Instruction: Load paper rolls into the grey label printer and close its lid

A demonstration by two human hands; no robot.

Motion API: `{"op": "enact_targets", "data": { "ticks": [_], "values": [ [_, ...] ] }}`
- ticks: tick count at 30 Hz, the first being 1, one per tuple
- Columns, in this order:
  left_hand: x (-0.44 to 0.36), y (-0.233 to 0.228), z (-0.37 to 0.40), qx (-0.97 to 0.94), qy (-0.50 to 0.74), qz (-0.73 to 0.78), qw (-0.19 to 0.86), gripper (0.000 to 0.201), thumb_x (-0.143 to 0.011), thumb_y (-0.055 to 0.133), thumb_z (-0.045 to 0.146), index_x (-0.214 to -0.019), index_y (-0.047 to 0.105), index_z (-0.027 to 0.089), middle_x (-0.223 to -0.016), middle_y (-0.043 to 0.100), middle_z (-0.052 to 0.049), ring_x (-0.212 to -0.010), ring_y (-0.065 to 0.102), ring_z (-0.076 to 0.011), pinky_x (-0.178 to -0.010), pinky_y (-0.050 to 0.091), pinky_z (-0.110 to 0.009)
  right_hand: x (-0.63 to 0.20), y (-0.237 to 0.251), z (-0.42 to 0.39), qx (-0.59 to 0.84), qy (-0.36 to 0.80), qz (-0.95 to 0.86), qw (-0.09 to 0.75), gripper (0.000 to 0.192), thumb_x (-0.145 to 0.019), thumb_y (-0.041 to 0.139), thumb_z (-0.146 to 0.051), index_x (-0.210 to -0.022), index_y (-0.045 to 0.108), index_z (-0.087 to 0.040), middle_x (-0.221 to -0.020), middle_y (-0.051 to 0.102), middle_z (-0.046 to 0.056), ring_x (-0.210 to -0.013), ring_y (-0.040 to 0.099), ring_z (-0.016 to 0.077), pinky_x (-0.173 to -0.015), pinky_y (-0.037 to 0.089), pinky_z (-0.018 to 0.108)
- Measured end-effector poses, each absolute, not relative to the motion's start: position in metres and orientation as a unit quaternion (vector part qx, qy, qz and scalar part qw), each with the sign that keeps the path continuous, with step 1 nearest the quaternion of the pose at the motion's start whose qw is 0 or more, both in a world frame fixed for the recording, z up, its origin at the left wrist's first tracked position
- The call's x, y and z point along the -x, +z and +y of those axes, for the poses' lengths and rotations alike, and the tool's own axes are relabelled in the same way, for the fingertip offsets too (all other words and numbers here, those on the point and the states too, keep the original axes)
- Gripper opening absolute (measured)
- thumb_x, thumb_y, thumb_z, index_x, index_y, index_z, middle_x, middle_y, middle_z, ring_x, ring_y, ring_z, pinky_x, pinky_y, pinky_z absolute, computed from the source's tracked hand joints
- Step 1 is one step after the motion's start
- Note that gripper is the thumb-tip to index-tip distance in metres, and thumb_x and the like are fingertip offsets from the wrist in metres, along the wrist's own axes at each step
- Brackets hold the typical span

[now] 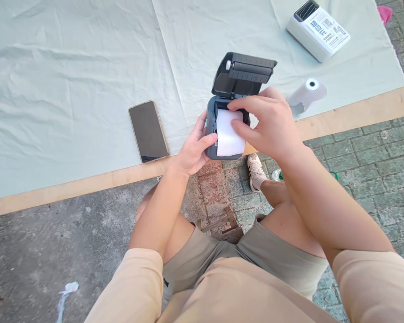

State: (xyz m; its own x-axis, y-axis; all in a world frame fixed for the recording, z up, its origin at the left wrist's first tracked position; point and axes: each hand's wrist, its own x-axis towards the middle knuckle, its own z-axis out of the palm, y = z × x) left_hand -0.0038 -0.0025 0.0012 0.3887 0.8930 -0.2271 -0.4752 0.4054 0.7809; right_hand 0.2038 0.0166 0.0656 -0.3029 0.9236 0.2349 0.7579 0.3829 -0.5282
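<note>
Hands meet at a small dark grey plastic label printer (pixel 222 154) held just over the near edge of a low board, its black hinged lid (pixel 244 74) tipped up and back so the paper bay shows. The left hand (pixel 195 150) grips the printer's left flank, thumb laid across the front beside the paper, fingers wrapped behind the casing. The right hand (pixel 272 125) comes in from the other side with its fingers bent down over the open bay; fingertips press on the strip of white paper (pixel 229 134) that runs from the bay out over the printer's front lip. Whether that hand pinches the paper or merely rests on it cannot be told. The two hands sit close together, parted only by the width of the paper. Beneath the printer lies a pale green creased cloth (pixel 87 67) spread over the tan wooden board (pixel 87 184). On the cloth to the left, well apart, rests a dark-screened smartphone (pixel 148 131), face up. Just right of the right hand lies a white roll of thermal paper (pixel 306 94) on its side, and farther back stands a white boxy printer (pixel 318 31) with a printed label on top. Below the board, a white sneaker (pixel 256 170) rests on grey-green paving bricks (pixel 366 157).
</note>
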Motion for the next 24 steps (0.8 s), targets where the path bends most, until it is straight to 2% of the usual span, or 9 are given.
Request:
{"op": "enact_targets", "data": {
  "ticks": [5,8,11,13,15,17,19,24],
  "values": [
    [0.003,0.007,-0.005,-0.333,0.428,0.337,0.769,0.083,-0.077,0.097,0.052,-0.15,0.058,0.042,-0.16,0.065,-0.002,-0.155,0.061,-0.038,-0.111,0.069,-0.046,-0.206,0.068,0.017,0.528,0.151,-0.816,0.179,0.035,-0.091,0.067,-0.028,-0.125,0.077,-0.032,-0.111,0.084,0.006,-0.101,0.072,0.0384,-0.09,0.059,0.058],
    [0.003,0.006,-0.005,-0.339,0.428,0.342,0.765,0.079,-0.079,0.095,0.054,-0.148,0.059,0.044,-0.155,0.069,-0.001,-0.149,0.066,-0.0374,-0.107,0.07,-0.046,-0.202,0.075,0.013,0.557,0.157,-0.795,0.182,0.035,-0.088,0.069,-0.029,-0.122,0.076,-0.031,-0.111,0.083,0.006,-0.096,0.074,0.0376,-0.087,0.059,0.056],
    [0.003,0.004,-0.003,-0.313,0.448,0.359,0.756,0.073,-0.08,0.093,0.051,-0.144,0.061,0.041,-0.141,0.074,-0.002,-0.141,0.072,-0.0347,-0.106,0.069,-0.046,-0.199,0.08,0.009,0.561,0.201,-0.758,0.266,0.03,-0.087,0.073,-0.033,-0.117,0.074,-0.032,-0.116,0.082,0.005,-0.095,0.074,0.0338,-0.087,0.06,0.053],
    [0.002,0.004,-0.001,-0.29,0.463,0.369,0.752,0.068,-0.081,0.092,0.048,-0.14,0.062,0.038,-0.135,0.076,-0.001,-0.138,0.073,-0.0326,-0.106,0.069,-0.046,-0.203,0.075,0.013,0.557,0.259,-0.701,0.362,0.03,-0.087,0.074,-0.036,-0.116,0.07,-0.034,-0.12,0.08,0.004,-0.087,0.071,0.0277,-0.077,0.06,0.046],
    [0.002,0.006,0.001,-0.275,0.467,0.367,0.756,0.061,-0.083,0.089,0.047,-0.136,0.063,0.035,-0.135,0.077,-0.002,-0.14,0.072,-0.0317,-0.11,0.068,-0.047,-0.214,0.06,0.023,0.55,0.345,-0.608,0.458,0.033,-0.085,0.07,-0.038,-0.117,0.065,-0.036,-0.117,0.077,0.003,-0.075,0.064,0.0226,-0.058,0.051,0.039],
    [0.002,0.008,0.002,-0.267,0.468,0.356,0.763,0.055,-0.085,0.087,0.047,-0.133,0.063,0.033,-0.138,0.078,-0.003,-0.146,0.069,-0.0319,-0.115,0.066,-0.049,-0.229,0.037,0.037,0.539,0.455,-0.492,0.509,0.031,-0.082,0.064,-0.042,-0.112,0.06,-0.037,-0.101,0.07,0.002,-0.063,0.055,0.0206,-0.046,0.036,0.035],
    [0.002,0.01,0.002,-0.262,0.472,0.349,0.766,0.053,-0.086,0.086,0.046,-0.132,0.064,0.031,-0.139,0.079,-0.003,-0.152,0.065,-0.0316,-0.119,0.064,-0.049,-0.243,0.014,0.051,0.523,0.518,-0.462,0.495,0.034,-0.08,0.064,-0.047,-0.113,0.059,-0.037,-0.099,0.068,0.002,-0.072,0.063,0.0234,-0.051,0.045,0.036],
    [0.003,0.012,0.002,-0.261,0.468,0.351,0.768,0.055,-0.083,0.088,0.045,-0.131,0.063,0.032,-0.135,0.08,-0.002,-0.155,0.062,-0.0322,-0.122,0.062,-0.052,-0.255,-0.018,0.062,0.54,0.467,-0.481,0.509,0.039,-0.082,0.078,-0.053,-0.111,0.058,-0.036,-0.096,0.066,-0.002,-0.071,0.065,0.018,-0.066,0.06,0.038]
  ]
}}
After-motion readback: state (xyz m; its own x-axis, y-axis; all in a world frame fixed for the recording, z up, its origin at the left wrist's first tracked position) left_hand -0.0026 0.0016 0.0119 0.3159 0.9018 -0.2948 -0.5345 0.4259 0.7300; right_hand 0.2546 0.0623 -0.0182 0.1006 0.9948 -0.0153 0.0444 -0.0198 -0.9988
